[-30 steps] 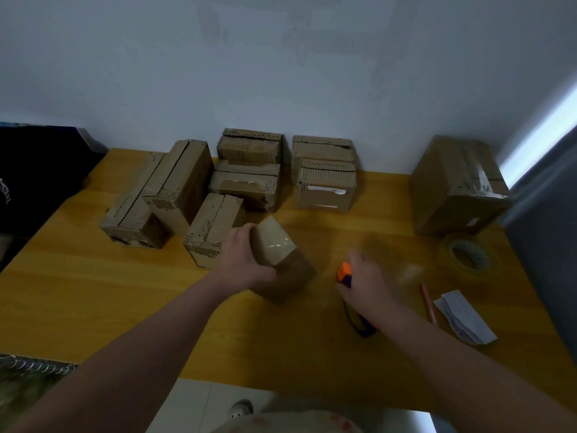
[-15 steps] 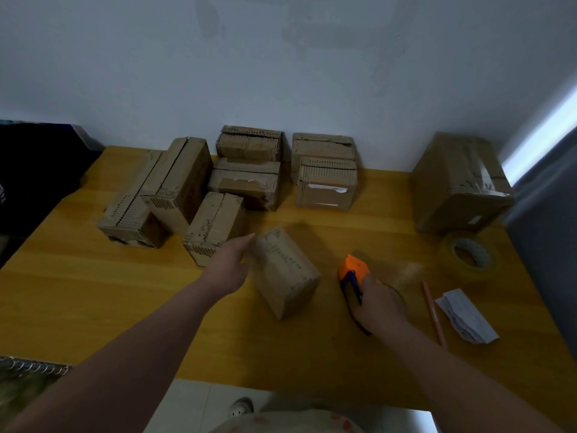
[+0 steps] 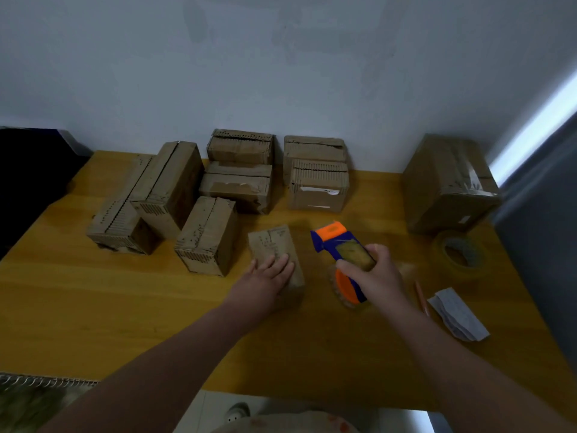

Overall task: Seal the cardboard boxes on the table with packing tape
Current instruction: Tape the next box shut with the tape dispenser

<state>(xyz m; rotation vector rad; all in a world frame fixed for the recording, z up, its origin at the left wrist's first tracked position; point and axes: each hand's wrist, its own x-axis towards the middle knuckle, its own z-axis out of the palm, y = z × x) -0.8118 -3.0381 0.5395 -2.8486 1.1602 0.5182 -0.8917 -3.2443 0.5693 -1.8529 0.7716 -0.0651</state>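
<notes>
While left hand (image 3: pixel 265 278) flattened (box (image 3: pixel 274 245)), dispenser (image 3: pixel 342 248) rose.

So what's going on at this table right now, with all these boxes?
A person is taping up cardboard boxes on a wooden table. The left hand lies flat on a small cardboard box in front of them, holding it down. The right hand grips a blue and orange tape dispenser just to the right of that box, not touching it. More boxes sit in a cluster by the wall, and a spare tape roll lies to the right.
</notes>
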